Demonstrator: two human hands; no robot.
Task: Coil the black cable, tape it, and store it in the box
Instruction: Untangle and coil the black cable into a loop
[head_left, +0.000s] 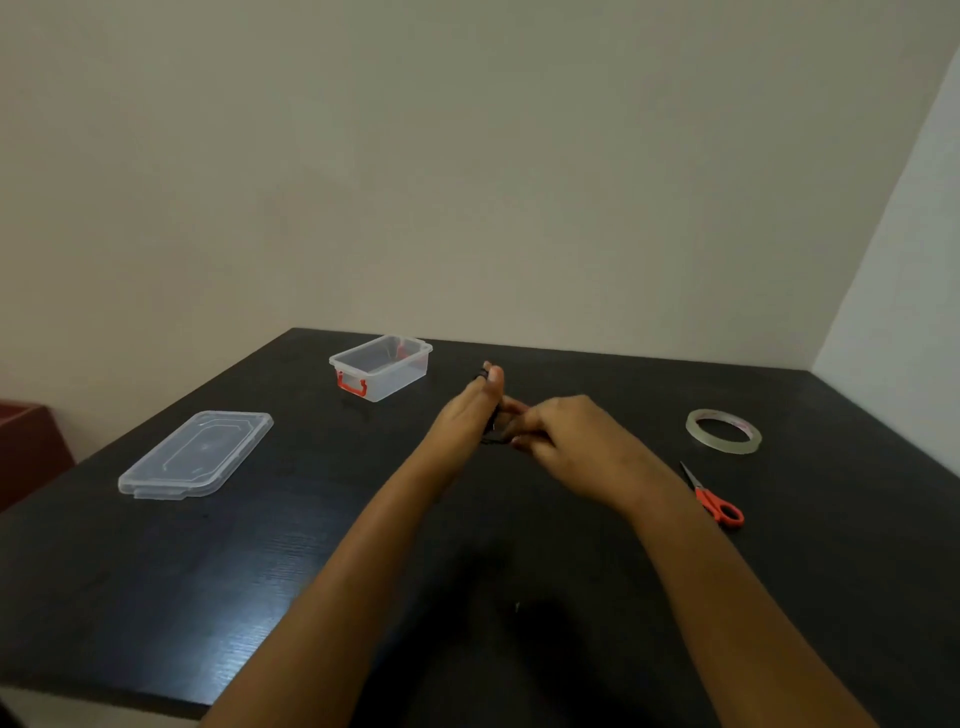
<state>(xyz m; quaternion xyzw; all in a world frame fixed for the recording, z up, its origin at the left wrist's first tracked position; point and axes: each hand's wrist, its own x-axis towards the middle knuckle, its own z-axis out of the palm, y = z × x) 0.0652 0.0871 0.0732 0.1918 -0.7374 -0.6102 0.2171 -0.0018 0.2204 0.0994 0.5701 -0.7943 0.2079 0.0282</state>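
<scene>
A: Barely showing, the black cable (492, 434): thin dark strands bunched between the hands, blending into the dark table (260, 545).
B: Fingers?
A: Left hand (475, 408) flat, fingers together, cable looped around. Right hand (566, 434) curled, pinching the strand.
B: Around?
A: Open clear box (382, 366) far left, lid (195, 454) nearer; tape roll (723, 431) and red scissors (714, 499) right.

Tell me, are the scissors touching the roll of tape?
Apart. The head view shows bare dark table between the scissors and the roll of tape.
</scene>
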